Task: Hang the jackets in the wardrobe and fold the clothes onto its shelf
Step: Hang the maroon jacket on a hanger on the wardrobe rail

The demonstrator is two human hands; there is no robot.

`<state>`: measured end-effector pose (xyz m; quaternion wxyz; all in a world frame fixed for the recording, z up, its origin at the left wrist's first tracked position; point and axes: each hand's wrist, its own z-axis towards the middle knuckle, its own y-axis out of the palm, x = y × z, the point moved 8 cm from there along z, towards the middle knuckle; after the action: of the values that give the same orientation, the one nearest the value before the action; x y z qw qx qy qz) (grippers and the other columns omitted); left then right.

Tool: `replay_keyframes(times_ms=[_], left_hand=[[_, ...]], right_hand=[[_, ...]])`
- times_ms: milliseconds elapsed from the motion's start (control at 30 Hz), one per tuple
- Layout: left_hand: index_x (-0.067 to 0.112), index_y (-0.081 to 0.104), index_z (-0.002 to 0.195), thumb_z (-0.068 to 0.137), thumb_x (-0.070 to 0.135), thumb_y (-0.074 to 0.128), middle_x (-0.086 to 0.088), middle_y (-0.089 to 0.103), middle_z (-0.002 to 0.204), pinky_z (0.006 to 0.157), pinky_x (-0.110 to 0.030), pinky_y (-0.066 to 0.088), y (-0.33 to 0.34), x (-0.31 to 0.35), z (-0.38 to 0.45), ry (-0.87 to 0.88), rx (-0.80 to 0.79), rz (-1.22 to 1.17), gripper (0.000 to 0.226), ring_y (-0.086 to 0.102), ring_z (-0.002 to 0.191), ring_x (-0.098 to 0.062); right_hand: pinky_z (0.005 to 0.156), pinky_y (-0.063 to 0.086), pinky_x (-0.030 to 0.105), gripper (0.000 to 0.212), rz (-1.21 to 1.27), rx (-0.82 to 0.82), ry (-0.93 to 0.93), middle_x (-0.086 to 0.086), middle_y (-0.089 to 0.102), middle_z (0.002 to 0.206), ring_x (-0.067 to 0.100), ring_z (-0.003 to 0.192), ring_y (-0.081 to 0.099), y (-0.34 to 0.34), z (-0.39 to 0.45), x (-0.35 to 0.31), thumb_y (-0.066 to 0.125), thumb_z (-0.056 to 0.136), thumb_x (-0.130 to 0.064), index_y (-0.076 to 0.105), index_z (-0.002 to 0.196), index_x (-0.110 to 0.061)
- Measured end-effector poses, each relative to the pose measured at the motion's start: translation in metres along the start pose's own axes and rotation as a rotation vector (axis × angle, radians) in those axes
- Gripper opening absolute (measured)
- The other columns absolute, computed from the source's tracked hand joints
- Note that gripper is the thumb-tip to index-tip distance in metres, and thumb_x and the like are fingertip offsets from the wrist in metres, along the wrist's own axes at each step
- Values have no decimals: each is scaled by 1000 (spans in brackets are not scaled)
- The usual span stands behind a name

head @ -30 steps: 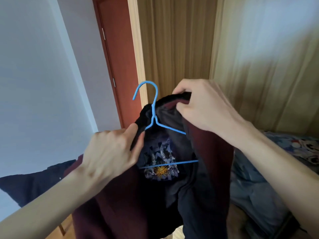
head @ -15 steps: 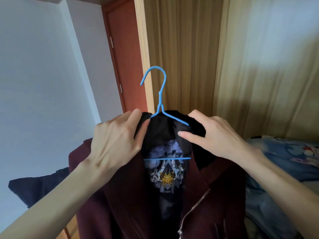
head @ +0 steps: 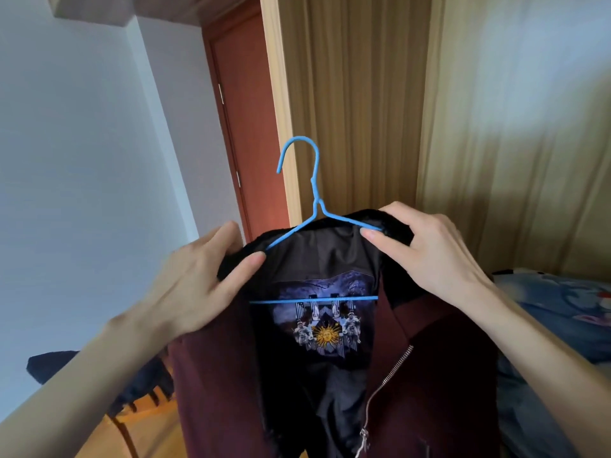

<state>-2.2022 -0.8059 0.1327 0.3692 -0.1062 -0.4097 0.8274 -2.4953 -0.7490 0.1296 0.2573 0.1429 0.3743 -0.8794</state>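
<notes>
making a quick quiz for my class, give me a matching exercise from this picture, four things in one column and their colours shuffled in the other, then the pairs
Things:
1. hanger
2. jacket
3. door
4. curtain

Colours:
A. reddish brown
B. tan
C. bright blue
D. dark maroon

Pairs: 1-C, 2-D, 3-A, 4-B

The left hand and the right hand each grip the jacket's dark collar over an end of the hanger, whose hook stands free in the air.
</notes>
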Motion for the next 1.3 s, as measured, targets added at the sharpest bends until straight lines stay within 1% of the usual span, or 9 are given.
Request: replay_keyframes(times_ms=[133,367,500,667,767,867,1067,1167,1300], left_hand=[[40,52,103,96,73,47,16,66,84,73,-33,49,34,1,22,-15,-290,-224,34,63,76,-7],[27,54,92,105,60,40,2,57,66,64,-40,48,42,20,25,22,-90,-263,39,54,64,-20],[28,57,97,103,64,41,1,59,67,66,-44,51,30,25,30,4,-41,-247,41,57,65,-22],[25,60,104,103,63,41,-1,64,70,68,-45,53,28,37,31,13,6,-278,43,61,67,-22],[28,54,94,104,59,46,2,56,61,64,-43,52,30,50,44,36,55,-237,34,54,60,-21],[29,55,91,99,68,47,3,57,59,61,-40,52,27,64,61,65,97,-228,40,55,59,-21],[26,43,80,104,64,38,2,42,50,53,-37,43,21,109,106,155,257,-90,45,50,53,-26],[20,46,85,105,58,42,7,44,59,55,-43,47,19,135,137,185,338,-153,43,53,60,-28],[20,44,87,106,54,46,9,49,68,54,-38,43,15,166,176,259,430,-180,39,56,65,-26]], right_hand=[[58,41,31,26,-14,-21,-29,-7,66,70,10,55,53,-1,0,-11,65,93,-60,66,104,-37],[55,35,37,53,-480,-82,-204,-4,46,57,35,64,59,1,-2,-37,20,99,-74,44,99,-27],[65,41,41,54,-366,-143,-144,-2,56,69,31,70,57,-11,6,-36,12,102,-68,46,98,-26],[97,51,35,37,-45,-479,-49,-26,69,120,-4,106,67,-26,-1,-13,46,102,-62,61,130,-42],[80,55,45,36,-197,-368,-87,-13,72,103,16,61,61,-36,2,-6,51,96,-66,54,126,-46],[69,54,40,33,-206,-251,-88,1,70,88,22,49,49,-55,5,-3,49,95,-70,52,121,-50],[73,53,40,37,-343,-96,-18,-13,71,92,3,65,60,-108,9,3,45,94,-73,49,124,-53],[70,50,42,41,-489,28,35,-11,60,72,29,75,65,-142,13,2,40,92,-75,49,123,-50],[65,42,40,40,-590,143,106,-13,54,67,35,75,62,-182,21,-2,44,94,-72,51,122,-44]])
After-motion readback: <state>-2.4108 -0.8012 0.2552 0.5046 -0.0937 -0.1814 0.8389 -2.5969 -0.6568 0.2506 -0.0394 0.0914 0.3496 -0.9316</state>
